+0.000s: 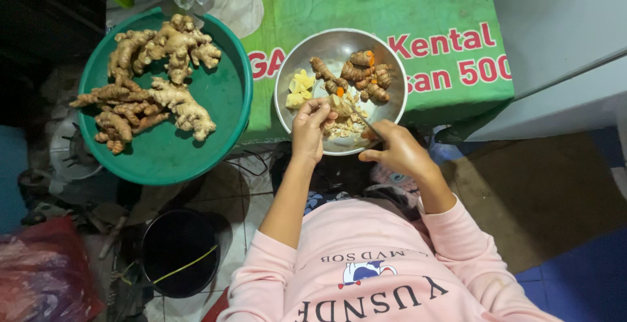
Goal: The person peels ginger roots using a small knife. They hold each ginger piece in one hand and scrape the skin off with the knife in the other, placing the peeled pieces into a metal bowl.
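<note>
Worktop: green cloth-covered worktop point(450, 100) fills the upper middle of the head view; its near edge runs just behind the hands, with tiled floor below.
Open room: bare cloth to the right of the metal bowl point(297, 67); the left is taken by a round green tray point(222, 113) of ginger and turmeric roots point(147, 83), overhanging the edge.
Floor: a black bucket point(179, 253) stands below the tray.
Bowl: it sits at the near edge, holding turmeric pieces point(362, 77), yellow cut chunks point(299, 87) and pale peelings.
Left hand: left hand point(310, 129) is curled over the bowl's near rim, fingertips pinching a small root piece point(333, 102).
Right hand: right hand point(398, 152) is closed around a knife point(362, 121), blade angled toward the piece.
</note>
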